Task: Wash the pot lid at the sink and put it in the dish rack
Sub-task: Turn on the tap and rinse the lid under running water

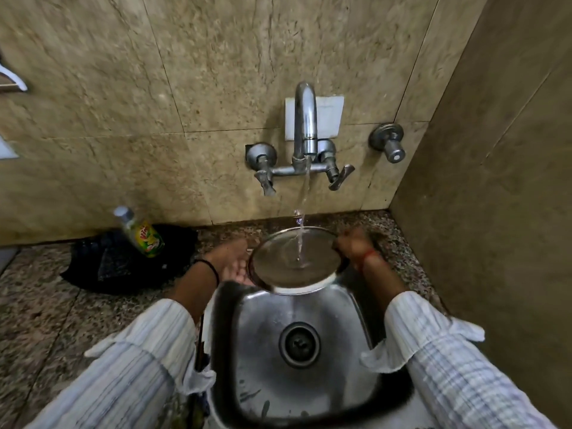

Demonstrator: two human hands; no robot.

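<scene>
A round steel pot lid point(294, 261) is held roughly level over the back of the steel sink point(356, 308), its hollow side up. Water from the wall tap point(305, 125) falls onto the lid near its centre. My left hand point(230, 260) touches the lid's left edge from below, fingers spread under the rim. At the right edge my right hand point(353, 246) is closed on the rim, a red thread around that wrist. No dish rack is in view.
A green dish soap bottle point(140, 232) stands tilted on a black cloth point(123, 264) on the speckled counter left of the sink. A separate wall valve point(390, 142) sits right of the tap. A tiled side wall closes the right.
</scene>
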